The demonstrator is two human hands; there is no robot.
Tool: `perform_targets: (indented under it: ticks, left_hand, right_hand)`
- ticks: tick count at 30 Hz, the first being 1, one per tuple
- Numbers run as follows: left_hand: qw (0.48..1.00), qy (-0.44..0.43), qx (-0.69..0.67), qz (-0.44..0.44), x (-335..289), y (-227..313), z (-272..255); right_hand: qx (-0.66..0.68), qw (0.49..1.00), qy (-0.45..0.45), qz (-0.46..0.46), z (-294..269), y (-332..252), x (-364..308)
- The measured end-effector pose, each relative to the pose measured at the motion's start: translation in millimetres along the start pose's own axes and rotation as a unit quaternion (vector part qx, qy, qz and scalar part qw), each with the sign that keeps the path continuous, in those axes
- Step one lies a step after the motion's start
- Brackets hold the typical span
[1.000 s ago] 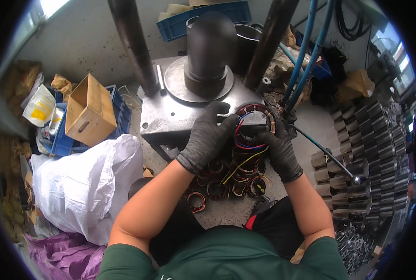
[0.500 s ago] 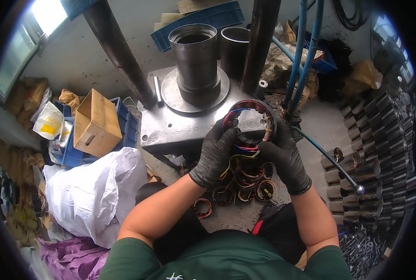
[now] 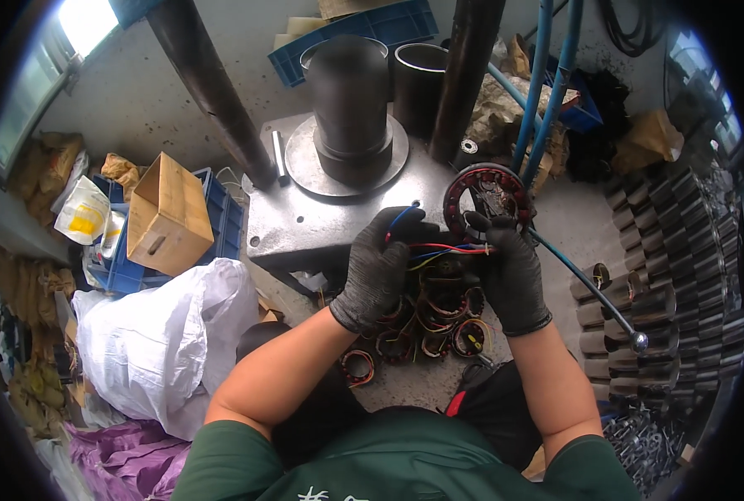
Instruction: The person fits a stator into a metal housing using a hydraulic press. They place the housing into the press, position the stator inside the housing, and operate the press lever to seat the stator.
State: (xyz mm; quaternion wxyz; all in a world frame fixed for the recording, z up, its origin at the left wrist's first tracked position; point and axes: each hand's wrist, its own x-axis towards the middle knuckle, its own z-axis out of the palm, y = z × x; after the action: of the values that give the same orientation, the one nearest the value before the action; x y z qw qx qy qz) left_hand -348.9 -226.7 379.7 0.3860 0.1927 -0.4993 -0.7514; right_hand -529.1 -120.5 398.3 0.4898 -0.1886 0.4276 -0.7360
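Black gloves cover both of my hands. My right hand (image 3: 514,280) grips a stator ring (image 3: 457,194) by its lower edge, holding it upright over the right front corner of the metal table. Red windings line the ring. Coloured lead wires (image 3: 440,246) in red, blue and yellow stretch leftward from it to my left hand (image 3: 373,271), whose fingers are closed on them. A blue wire end sticks up from that hand. Below, several more wound stators (image 3: 443,305) lie on the floor between my legs, partly hidden by my hands.
On the steel press table (image 3: 280,221) stands a dark cylinder (image 3: 351,125) on a round plate, between two columns. A metal rod (image 3: 280,159) lies left of it. A ball-ended lever (image 3: 589,288) juts out at right, near stacked metal sleeves (image 3: 639,305). Cardboard box (image 3: 167,225) and white sack (image 3: 163,334) at left.
The stator has moved right and tilted away. My left hand has left the ring for its lead wires. A blurred dark shape now covers the cylinder's open top.
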Motion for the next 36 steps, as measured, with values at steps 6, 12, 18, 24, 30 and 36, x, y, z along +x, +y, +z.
perform_targets:
  ticks: [6,12,18,24,30,36]
  left_hand:
    - [0.992,-0.010,0.092,0.082,-13.1,-5.0,3.7]
    - [0.828,-0.054,0.378,0.410,-31.0,14.0,4.4]
    - [0.990,-0.032,0.131,-0.035,-16.7,-24.7,19.7]
    - [0.995,-0.002,0.086,0.059,-7.6,-9.8,21.0]
    - [0.903,0.041,0.297,0.307,1.3,-28.1,18.0]
    - [0.772,0.003,0.508,0.381,15.6,-5.1,19.4]
  right_hand:
    - [0.055,0.997,0.042,0.042,-35.6,13.4,26.6]
    - [0.107,0.994,0.005,-0.001,-36.3,1.8,24.4]
    - [0.115,0.993,0.023,-0.018,-21.3,-1.4,16.9]
    - [0.098,0.995,-0.012,0.018,-14.4,5.5,3.9]
    - [0.069,0.995,-0.011,0.071,-10.4,20.3,-2.4]
    - [-0.020,0.998,-0.025,0.049,-26.1,41.0,2.3]
